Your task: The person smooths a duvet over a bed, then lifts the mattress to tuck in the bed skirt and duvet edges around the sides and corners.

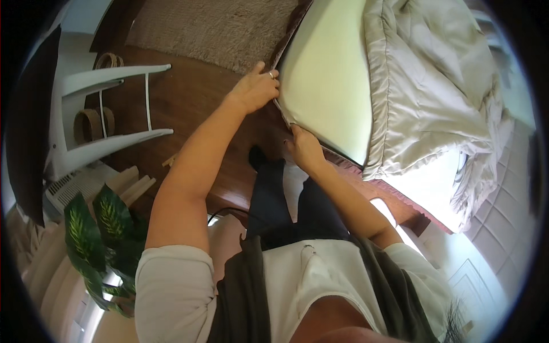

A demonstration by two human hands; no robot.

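A pale yellow-green bed sheet [326, 86] lies smooth over the mattress of a bed at the upper right. My left hand [255, 90], with a ring on one finger, has its fingers curled on the sheet's edge along the left side of the mattress. Closer to me, my right hand [307, 150] grips the sheet at the near corner, its fingertips against the mattress edge. Part of its fingers is hidden below that edge. A beige comforter [429, 86] is bunched up on the bed, right of the bare stretch of sheet.
A shaggy beige rug [211, 31] covers part of the brown wooden floor [197, 94] beside the bed. To the left are a white-legged chair [117, 140], woven baskets [87, 126] and a leafy green plant [86, 234]. A tufted pale headboard or panel [506, 177] borders the bed's right.
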